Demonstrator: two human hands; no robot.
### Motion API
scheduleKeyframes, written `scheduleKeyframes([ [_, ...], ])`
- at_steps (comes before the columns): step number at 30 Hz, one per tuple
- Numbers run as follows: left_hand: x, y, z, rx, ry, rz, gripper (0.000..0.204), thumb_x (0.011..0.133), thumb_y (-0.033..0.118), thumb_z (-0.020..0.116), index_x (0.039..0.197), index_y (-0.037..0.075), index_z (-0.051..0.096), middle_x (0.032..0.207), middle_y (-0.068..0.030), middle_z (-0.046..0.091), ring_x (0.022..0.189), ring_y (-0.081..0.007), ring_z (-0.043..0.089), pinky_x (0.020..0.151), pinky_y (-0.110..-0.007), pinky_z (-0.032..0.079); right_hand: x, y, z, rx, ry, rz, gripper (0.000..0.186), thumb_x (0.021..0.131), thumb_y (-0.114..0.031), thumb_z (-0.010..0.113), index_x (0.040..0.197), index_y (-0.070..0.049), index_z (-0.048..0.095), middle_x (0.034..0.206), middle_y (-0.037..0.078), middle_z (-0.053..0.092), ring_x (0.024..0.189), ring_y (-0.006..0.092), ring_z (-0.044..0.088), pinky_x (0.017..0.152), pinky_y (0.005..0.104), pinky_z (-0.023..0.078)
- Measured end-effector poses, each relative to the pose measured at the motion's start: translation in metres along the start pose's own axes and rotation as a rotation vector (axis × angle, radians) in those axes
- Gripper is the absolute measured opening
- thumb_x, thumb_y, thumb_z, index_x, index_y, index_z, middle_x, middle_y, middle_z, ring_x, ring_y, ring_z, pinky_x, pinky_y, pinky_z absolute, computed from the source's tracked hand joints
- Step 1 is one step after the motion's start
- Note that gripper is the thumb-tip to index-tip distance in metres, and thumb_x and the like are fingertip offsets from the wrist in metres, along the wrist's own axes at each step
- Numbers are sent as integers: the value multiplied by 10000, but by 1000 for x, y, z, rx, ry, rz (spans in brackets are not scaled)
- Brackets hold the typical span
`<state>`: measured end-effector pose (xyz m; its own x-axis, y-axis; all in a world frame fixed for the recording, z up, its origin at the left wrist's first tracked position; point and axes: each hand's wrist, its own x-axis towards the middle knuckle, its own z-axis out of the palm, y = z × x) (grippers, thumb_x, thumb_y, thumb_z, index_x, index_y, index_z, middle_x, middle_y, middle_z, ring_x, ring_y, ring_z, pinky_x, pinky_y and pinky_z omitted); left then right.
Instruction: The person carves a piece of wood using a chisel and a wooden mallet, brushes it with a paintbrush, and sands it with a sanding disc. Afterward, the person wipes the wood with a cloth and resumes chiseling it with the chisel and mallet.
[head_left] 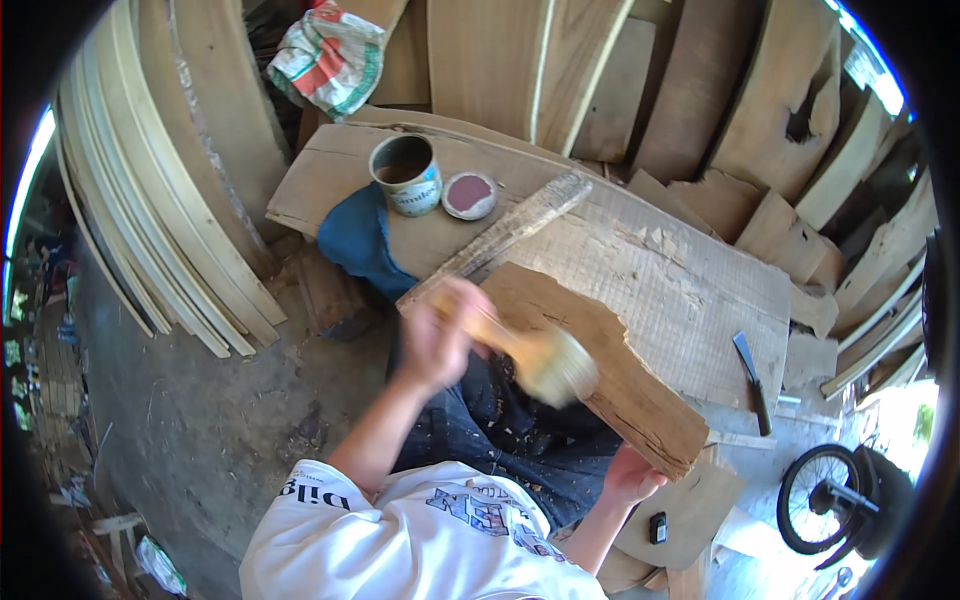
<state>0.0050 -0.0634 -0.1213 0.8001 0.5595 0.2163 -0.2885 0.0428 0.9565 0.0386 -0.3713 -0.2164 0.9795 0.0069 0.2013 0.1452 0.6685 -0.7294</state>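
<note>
My left hand (pixel 440 335) is closed round the wooden handle of a wide paintbrush (pixel 550 365), both smeared by motion. The pale bristles are over the near edge of a brown wooden board (pixel 560 310) with a ragged edge; I cannot tell whether they touch it. My right hand (pixel 632 475) grips the board's near right end, which tilts above my lap. Behind it, on a larger plank surface (pixel 690 290), stand an open tin can (pixel 407 175) and a small round container with a purplish top (pixel 469 195). A blue cloth (pixel 358 240) hangs off the edge.
A long rough stick (pixel 520 225) lies across the surface. A putty knife with dark handle (pixel 752 385) rests at its right edge. Wooden boards (pixel 490 60) lean behind, with curved strips (pixel 150 190) at left. A bicycle wheel (pixel 820 500) stands right, near a small black device (pixel 657 528).
</note>
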Motion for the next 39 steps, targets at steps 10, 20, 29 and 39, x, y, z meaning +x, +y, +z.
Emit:
scheduleKeyframes([
  [10, 206, 10, -130, 1104, 110, 519, 175, 942, 179, 594, 909, 8, 578, 754, -186, 637, 706, -349, 646, 621, -384, 497, -3, -12, -2, -105, 1, -6, 659, 862, -503, 663, 1346, -99, 473, 1188, 68, 586, 910, 190, 566, 653, 314, 449],
  [20, 202, -11, -128, 1165, 22, 594, 81, 940, 119, 556, 920, 40, 564, 793, -155, 656, 782, -377, 658, 639, -422, 503, 6, -26, 24, -214, 121, -62, 438, 900, -330, 669, 1153, 4, 542, 971, 117, 634, 804, 223, 599, 657, 345, 470],
  [29, 204, -51, -147, 1104, 37, 213, 314, 867, 286, 698, 967, -8, 658, 841, -191, 683, 772, -283, 687, 671, -378, 512, 21, -18, 17, -492, 444, -4, 284, 833, -132, 755, 1024, 25, 614, 839, 70, 657, 696, 160, 617, 616, 259, 491],
  [39, 111, 77, -68, 510, 311, 586, 218, 940, 157, 631, 1013, -46, 657, 867, -100, 681, 628, -145, 649, 525, -220, 480, 28, -60, 62, 73, -102, -217, 242, 865, -209, 691, 1043, -127, 548, 918, 50, 547, 1023, 282, 549, 958, 456, 416],
])
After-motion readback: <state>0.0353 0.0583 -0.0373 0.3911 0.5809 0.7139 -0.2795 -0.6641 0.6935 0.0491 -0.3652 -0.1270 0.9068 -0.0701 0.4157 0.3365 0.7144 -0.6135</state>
